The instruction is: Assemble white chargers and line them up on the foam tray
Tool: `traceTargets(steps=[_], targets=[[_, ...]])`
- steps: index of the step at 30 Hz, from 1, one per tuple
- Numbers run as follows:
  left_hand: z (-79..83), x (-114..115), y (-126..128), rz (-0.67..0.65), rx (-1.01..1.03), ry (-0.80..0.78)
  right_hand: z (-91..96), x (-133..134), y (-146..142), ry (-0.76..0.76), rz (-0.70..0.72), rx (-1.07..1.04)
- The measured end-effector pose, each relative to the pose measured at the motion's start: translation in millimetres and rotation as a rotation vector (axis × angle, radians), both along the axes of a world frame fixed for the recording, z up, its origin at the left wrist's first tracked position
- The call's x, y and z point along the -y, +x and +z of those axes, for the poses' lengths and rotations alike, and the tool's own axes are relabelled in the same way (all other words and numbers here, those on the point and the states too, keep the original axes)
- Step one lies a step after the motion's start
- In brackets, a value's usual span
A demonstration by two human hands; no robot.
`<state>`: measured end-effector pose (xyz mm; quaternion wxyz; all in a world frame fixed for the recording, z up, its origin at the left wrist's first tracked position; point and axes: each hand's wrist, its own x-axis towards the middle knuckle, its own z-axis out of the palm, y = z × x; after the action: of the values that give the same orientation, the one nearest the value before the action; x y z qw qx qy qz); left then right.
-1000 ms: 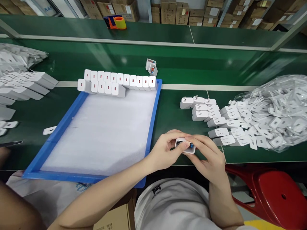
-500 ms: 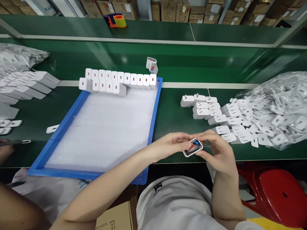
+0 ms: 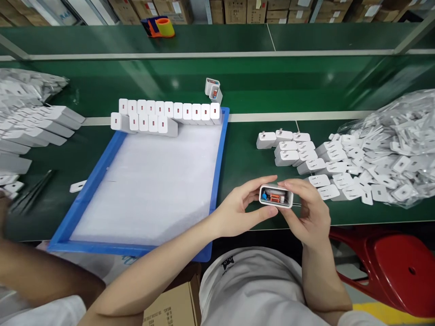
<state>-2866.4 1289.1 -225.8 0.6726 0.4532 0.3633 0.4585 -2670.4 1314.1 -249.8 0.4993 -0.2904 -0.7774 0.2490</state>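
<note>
Both my hands grip one white charger housing [image 3: 276, 197] just above the green bench's near edge. Its open side faces me and shows orange and blue parts inside. My left hand [image 3: 239, 209] pinches its left end; my right hand [image 3: 306, 213] wraps its right end and underside. Right of my hands lies a loose group of white charger bodies [image 3: 299, 154] spilling from a clear plastic bag [image 3: 390, 149]. To the left sits a blue-framed tray [image 3: 219, 154] with white foam, with two rows of white chargers [image 3: 166, 115] standing along its far edge.
Two open housings [image 3: 213, 89] stand behind the tray's far right corner. More white chargers [image 3: 30, 127] pile at the far left, where another person's arm [image 3: 44, 276] reaches in. A tape dispenser [image 3: 158, 26] sits on the back shelf. A red stool [image 3: 390, 267] is at my right.
I have turned the housing in my hands so its open side now faces me squarely, and raised it slightly. The other person's arm at the left has come further into view.
</note>
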Motion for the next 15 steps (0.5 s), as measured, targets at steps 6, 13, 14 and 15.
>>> traceTargets(steps=[6, 13, 14, 15], targets=[[-1.1, 2.1, 0.6, 0.014, -0.072, 0.103, 8.3, 5.1, 4.0, 0.11, -0.058, 0.074], [-2.9, 2.2, -1.7, 0.017, -0.086, 0.216, 16.7, 12.0, 4.9, 0.108, -0.03, 0.142], [-3.2, 2.4, -2.3, 0.02, -0.1, 0.235, 16.6, 12.8, 5.2, 0.109, -0.031, 0.144], [-3.5, 2.5, -2.8, 0.025, -0.111, 0.254, 16.4, 13.4, 5.4, 0.113, -0.031, 0.147]])
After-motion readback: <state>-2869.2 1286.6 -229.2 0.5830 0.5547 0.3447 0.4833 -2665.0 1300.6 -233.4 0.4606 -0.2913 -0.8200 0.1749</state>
